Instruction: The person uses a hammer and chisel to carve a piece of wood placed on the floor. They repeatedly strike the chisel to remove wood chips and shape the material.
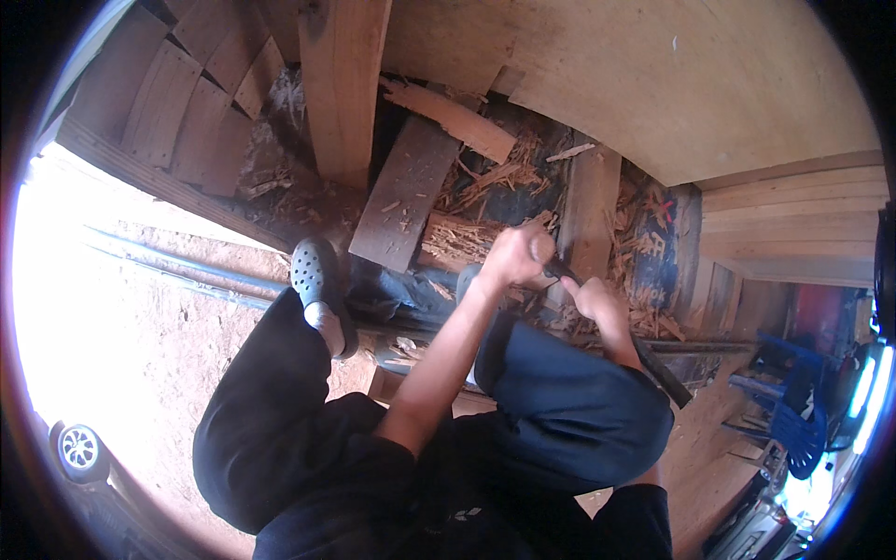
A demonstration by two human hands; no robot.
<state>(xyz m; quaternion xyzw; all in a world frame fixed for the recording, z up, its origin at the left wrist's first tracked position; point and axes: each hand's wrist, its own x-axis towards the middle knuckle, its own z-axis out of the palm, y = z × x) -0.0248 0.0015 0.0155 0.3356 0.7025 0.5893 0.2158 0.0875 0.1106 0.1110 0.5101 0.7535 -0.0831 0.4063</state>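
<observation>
My left hand [513,252] is closed on a tool with a pale, rounded end [542,245], over splintered wood [457,243] between my knees. My right hand [597,303] grips a long, dark bar-like tool [667,383] just right of it; whether both hands hold one tool I cannot tell. A darker board [401,187] lies tilted at the left of the splinters, with a loose broken strip [467,126] above it. A lighter plank [593,201] runs beyond my hands, and wood shreds lie on dark sheeting [649,252].
A thick wooden post [336,93] stands at upper left, a large plywood panel [709,84] spans the top right, and stacked boards [793,215] are at right. My foot in a clog [311,271] is at left. Blue plastic chairs [798,401] and a wheel [79,451] show near the rims.
</observation>
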